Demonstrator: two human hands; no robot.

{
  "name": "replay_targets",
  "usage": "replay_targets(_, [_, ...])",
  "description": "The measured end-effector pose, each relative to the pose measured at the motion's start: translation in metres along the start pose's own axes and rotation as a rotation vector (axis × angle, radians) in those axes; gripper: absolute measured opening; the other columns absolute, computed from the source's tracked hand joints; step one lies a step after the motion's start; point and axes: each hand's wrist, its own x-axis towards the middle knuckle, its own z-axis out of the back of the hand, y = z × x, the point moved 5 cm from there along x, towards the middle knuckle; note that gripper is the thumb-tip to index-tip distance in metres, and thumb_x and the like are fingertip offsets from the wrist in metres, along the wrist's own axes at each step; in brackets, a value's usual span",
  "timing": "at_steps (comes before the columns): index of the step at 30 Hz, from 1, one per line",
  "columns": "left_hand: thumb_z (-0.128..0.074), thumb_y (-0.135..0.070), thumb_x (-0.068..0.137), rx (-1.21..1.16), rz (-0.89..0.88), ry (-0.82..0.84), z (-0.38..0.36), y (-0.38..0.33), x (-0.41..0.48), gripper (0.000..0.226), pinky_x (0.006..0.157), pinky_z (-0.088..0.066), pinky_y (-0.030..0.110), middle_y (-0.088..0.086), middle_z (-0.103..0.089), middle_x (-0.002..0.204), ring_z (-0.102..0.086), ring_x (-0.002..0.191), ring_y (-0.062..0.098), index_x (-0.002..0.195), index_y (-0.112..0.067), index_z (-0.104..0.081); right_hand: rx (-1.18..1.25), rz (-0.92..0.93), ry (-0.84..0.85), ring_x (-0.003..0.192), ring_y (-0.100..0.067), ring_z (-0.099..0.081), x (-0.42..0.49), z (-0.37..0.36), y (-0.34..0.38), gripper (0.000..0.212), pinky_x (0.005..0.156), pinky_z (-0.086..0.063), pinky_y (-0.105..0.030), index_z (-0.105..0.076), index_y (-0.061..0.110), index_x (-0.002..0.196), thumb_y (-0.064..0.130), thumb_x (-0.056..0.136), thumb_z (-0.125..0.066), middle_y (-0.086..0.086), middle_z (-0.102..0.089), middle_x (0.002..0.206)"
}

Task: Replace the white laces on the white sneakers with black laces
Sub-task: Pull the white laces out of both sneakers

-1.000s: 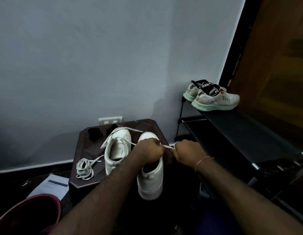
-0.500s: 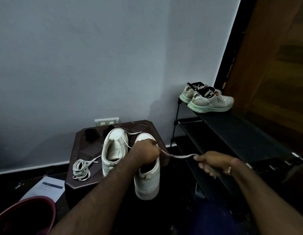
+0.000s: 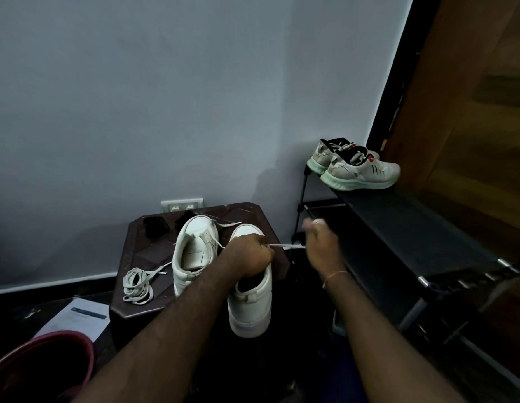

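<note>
While left hand (image 3: 250, 255) grips sneaker (image 3: 250, 311), heel overhangs table (image 3: 142, 257).

Sneakers (image 3: 250, 298) look smooth matt leather-like, loose laces (image 3: 136, 286) flat woven cloth. Table (image 3: 145, 251) dark glossy carved wood. Rack (image 3: 421, 280) metal tubes, matt shelf.

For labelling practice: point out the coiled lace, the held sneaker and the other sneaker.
coiled lace (image 3: 138, 286): head view, coil's middle.
held sneaker (image 3: 250, 312): head view, heel.
other sneaker (image 3: 195, 251): head view, insole.
</note>
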Motion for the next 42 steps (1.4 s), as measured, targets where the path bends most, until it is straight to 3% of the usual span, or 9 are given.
replay_targets(7, [-0.036,-0.044,0.065,0.030,-0.034,0.006,0.001,0.000,0.003,0.049,0.094,-0.045,0.034,0.010,-0.067,0.111,-0.058,0.110,0.028,0.089,-0.016,-0.068,-0.443,-0.265,0.703,0.037,-0.019,-0.052,-0.051,-0.014,0.001,0.063,0.045,-0.044,-0.027,-0.058,0.010,0.060,0.066,0.087,-0.049,-0.005,-0.059,0.045])
replay_targets(10, [-0.035,-0.045,0.065,0.022,-0.073,0.007,0.001,-0.002,0.002,0.063,0.100,-0.043,0.037,0.010,-0.066,0.120,-0.056,0.117,0.028,0.109,-0.017,-0.070,0.253,-0.368,0.851,0.031,-0.013,-0.041,-0.066,-0.021,0.034,0.043,0.036,-0.034,-0.017,-0.055,0.010,0.057,0.033,0.094,-0.053,-0.003,-0.047,0.040])
replay_targets(14, [-0.031,-0.038,0.075,0.016,-0.139,-0.029,-0.002,-0.008,-0.004,0.057,0.102,-0.041,0.037,0.011,-0.064,0.123,-0.055,0.118,0.031,0.113,-0.015,-0.068,1.499,-0.424,0.199,0.061,-0.014,-0.066,-0.031,-0.027,0.051,0.030,0.060,-0.055,-0.023,-0.068,0.010,0.075,0.024,0.093,-0.048,-0.005,-0.068,0.069])
replay_targets(22, [-0.031,-0.038,0.077,0.023,-0.105,-0.010,-0.002,-0.001,-0.003,0.057,0.104,-0.040,0.038,0.012,-0.061,0.128,-0.052,0.122,0.031,0.116,-0.016,-0.066,-0.291,0.379,0.168,0.101,-0.029,-0.062,-0.006,-0.041,0.030,0.026,0.089,-0.046,-0.032,-0.065,0.004,0.102,0.024,0.086,-0.059,-0.014,-0.068,0.103])
replay_targets(28, [-0.041,-0.027,0.093,-0.009,-0.065,-0.022,-0.003,0.003,0.002,0.037,0.104,-0.041,0.037,0.013,-0.061,0.128,-0.053,0.122,0.030,0.115,-0.010,-0.066,-0.863,0.121,0.397,0.084,-0.029,-0.065,-0.031,-0.007,0.000,0.025,0.066,-0.045,-0.030,-0.057,0.015,0.078,0.039,0.081,-0.063,-0.011,-0.069,0.088])
replay_targets(32, [-0.033,-0.036,0.080,0.006,-0.071,-0.023,-0.001,0.001,0.000,0.053,0.103,-0.042,0.038,0.013,-0.062,0.126,-0.054,0.120,0.030,0.112,-0.013,-0.068,-0.107,-0.320,0.984,0.034,-0.014,-0.048,-0.078,-0.007,0.019,0.034,0.041,-0.037,-0.020,-0.062,0.010,0.061,0.034,0.084,-0.067,-0.009,-0.058,0.048])
replay_targets(37, [-0.041,-0.029,0.092,0.012,-0.059,-0.028,-0.001,-0.001,-0.002,0.038,0.105,-0.040,0.038,0.011,-0.060,0.130,-0.052,0.123,0.031,0.117,-0.016,-0.066,1.455,-0.358,0.397,0.066,-0.015,-0.068,-0.040,-0.002,0.057,0.030,0.062,-0.055,-0.024,-0.070,0.008,0.085,0.024,0.062,-0.080,-0.006,-0.071,0.075])
replay_targets(39, [-0.041,-0.027,0.093,0.004,-0.049,-0.034,0.000,-0.001,-0.002,0.037,0.105,-0.039,0.037,0.012,-0.060,0.131,-0.052,0.123,0.031,0.118,-0.016,-0.066,1.309,-0.200,0.196,0.093,-0.021,-0.067,-0.021,-0.011,0.057,0.039,0.082,-0.054,-0.022,-0.058,0.001,0.111,0.004,0.073,-0.063,-0.015,-0.069,0.103])
replay_targets(42, [-0.036,-0.038,0.082,-0.006,-0.055,-0.018,0.002,-0.003,-0.005,0.049,0.103,-0.041,0.038,0.012,-0.062,0.128,-0.053,0.122,0.031,0.114,-0.018,-0.068,0.112,0.234,0.183,0.109,-0.025,-0.060,-0.017,-0.032,0.057,0.042,0.092,-0.043,-0.014,-0.058,0.003,0.115,-0.001,0.073,-0.052,-0.017,-0.063,0.116])
